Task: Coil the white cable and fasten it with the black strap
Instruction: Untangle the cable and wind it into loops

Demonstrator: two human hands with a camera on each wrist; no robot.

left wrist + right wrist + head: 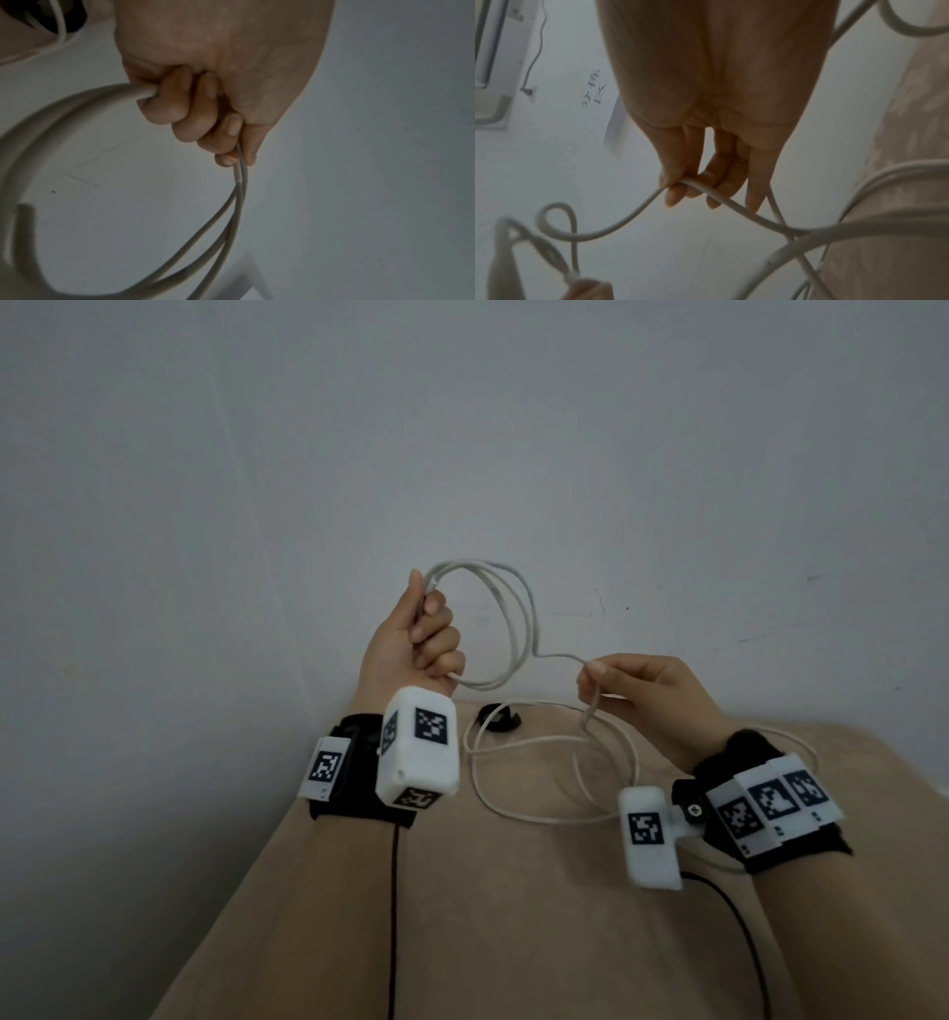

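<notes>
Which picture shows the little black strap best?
The head view: the black strap lies on the beige surface, beyond the loose white cable. Neither wrist view shows it, only fingers holding cable.

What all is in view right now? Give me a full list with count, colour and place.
white cable: one, white; a few loops held up in the left hand, a run leading to the right hand, the rest lying loose on the beige surface.
black strap: one, black; on the beige surface near its far edge, between the hands, untouched.
beige surface: one, beige; below the hands.
wall: one, pale grey; behind everything.
wrist cameras with black bands: two, white with black-and-white markers; one on each wrist.
left hand: one; fist grip round the loops.
right hand: one; fingertips pinch the cable.
</notes>
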